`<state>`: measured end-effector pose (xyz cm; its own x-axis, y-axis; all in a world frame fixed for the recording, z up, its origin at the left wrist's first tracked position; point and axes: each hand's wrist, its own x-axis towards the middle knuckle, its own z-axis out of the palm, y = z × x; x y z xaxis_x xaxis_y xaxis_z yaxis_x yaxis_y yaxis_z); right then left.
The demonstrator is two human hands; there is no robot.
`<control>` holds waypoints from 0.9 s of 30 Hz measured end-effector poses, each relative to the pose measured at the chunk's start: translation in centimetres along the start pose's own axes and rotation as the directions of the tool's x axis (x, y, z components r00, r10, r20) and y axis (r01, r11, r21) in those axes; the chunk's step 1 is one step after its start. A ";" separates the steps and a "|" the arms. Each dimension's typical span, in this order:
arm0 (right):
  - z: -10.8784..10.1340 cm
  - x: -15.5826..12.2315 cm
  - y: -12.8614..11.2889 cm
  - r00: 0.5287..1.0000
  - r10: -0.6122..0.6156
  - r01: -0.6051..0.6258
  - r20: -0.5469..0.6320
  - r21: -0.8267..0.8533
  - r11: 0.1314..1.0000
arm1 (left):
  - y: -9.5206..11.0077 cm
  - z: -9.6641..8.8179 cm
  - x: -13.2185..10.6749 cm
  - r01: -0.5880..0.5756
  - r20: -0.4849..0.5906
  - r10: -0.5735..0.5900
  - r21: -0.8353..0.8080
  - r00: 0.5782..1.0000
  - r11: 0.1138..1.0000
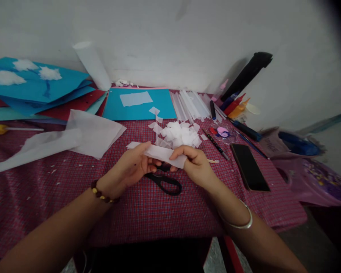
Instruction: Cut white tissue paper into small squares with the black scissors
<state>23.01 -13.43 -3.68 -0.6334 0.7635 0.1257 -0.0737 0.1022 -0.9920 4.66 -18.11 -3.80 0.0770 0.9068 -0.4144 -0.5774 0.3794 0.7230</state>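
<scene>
A narrow strip of white tissue paper (161,153) stretches between my two hands above the table. My left hand (138,163) pinches it between thumb and fingers, and a short end sticks out past the thumb. At the strip's other end, my right hand (197,163) grips it with thumb and forefinger. Black-handled scissors (170,186) lie on the cloth just below, their blades partly hidden by my hands. Right behind the strip sits a heap of small cut white paper pieces (180,133).
A blue sheet (142,110) bearing a paper piece lies behind. Left are a large tissue sheet (93,131) and blue cards with cotton-like tufts (17,87). Right are a phone (250,167), pens, paint tubes (237,108) and a pink bag (304,178). A white roll (93,66) leans on the wall.
</scene>
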 end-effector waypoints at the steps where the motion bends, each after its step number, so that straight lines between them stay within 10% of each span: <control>1: 0.0 0.0 0.0 1.000 0.013 -0.013 -0.010 0.011 1.000 | 0.1 0.0 0.0 -0.017 0.000 0.017 -0.019 1.000 1.000; 10: 0.4 0.3 0.9 0.998 0.051 -0.045 -0.030 0.186 0.981 | -1.1 1.4 -0.7 -0.114 0.112 0.123 -0.080 0.986 0.990; 17: 0.0 -0.2 -0.6 0.993 0.020 -0.003 0.115 -0.144 0.990 | 0.7 0.5 -0.6 -0.282 -0.134 0.282 0.019 0.950 0.959; 23: 1.1 -2.1 -1.4 0.898 0.152 0.250 0.412 -0.765 0.594 | 5.0 -3.4 0.7 -0.573 -0.352 0.574 0.120 0.739 0.811; 27: 2.2 -2.8 -0.8 0.904 0.187 0.267 0.385 -0.849 0.456 | 6.5 -5.1 0.8 -0.579 -0.359 0.591 0.154 0.722 0.801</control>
<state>23.15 -17.02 -3.22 -0.8826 0.4641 -0.0751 0.4513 0.7916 -0.4119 -3.13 -15.89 -2.24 -0.5772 0.8136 -0.0700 -0.3814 -0.1928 0.9041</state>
